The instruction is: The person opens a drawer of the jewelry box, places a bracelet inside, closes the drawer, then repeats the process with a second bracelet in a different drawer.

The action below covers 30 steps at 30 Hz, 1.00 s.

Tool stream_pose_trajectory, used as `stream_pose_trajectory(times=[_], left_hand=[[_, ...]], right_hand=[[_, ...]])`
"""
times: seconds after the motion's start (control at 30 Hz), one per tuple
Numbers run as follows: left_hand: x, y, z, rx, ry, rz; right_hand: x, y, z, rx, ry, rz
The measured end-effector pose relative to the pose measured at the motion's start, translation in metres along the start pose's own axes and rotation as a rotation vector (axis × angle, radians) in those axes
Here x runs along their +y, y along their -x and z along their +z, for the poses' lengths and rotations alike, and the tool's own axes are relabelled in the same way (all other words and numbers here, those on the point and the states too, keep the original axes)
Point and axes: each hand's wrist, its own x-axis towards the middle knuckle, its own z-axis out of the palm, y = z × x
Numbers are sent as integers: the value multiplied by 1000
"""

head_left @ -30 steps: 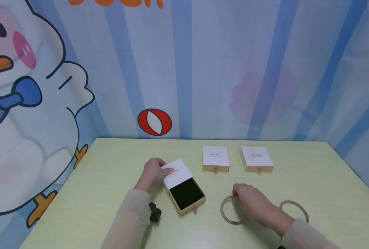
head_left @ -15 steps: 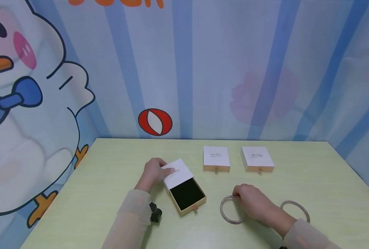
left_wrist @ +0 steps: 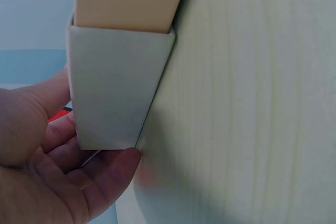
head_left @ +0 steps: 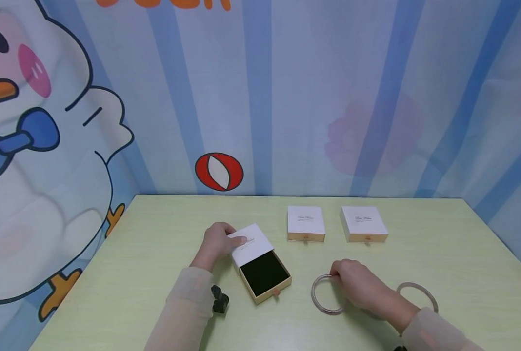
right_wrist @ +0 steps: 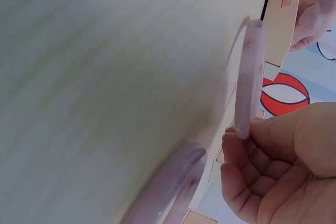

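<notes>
My left hand (head_left: pixel 217 244) grips the far left part of a small white drawer box (head_left: pixel 250 243), thumb on top of its sleeve. The box stands at an angle, its tan drawer (head_left: pixel 265 275) pulled partway out toward me and lined in dark material. In the left wrist view, fingers curl around the end of the white sleeve (left_wrist: pixel 115 87). To the right, my right hand (head_left: pixel 359 285) pinches a pale purplish bangle (right_wrist: pixel 250 77) between thumb and fingers, tilted close over the table. A second bangle (head_left: pixel 423 290) lies beyond my right wrist, partly hidden by the arm.
Two closed white boxes, a middle one (head_left: pixel 306 223) and a right one (head_left: pixel 363 224), stand at the back of the pale table (head_left: pixel 168 224). Behind the table hangs a blue striped cloth (head_left: pixel 295 97) with cartoon prints.
The near edge of the held bangle has risen very slightly. My left hand and the drawer box have stayed in place.
</notes>
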Motion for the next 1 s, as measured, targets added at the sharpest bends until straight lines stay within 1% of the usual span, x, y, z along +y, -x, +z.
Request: stream_pose_trajectory(times=[0.5, 0.73, 1.0], left_hand=[[1, 0, 0, -5, -2, -4], [-1, -1, 0, -5, -1, 6], [1, 1, 0, -3, 0, -2]], right_hand=[[0, 1, 0, 11, -4, -16], [0, 1, 0, 23, -10, -35], [-2, 1, 0, 18, -30, -25]])
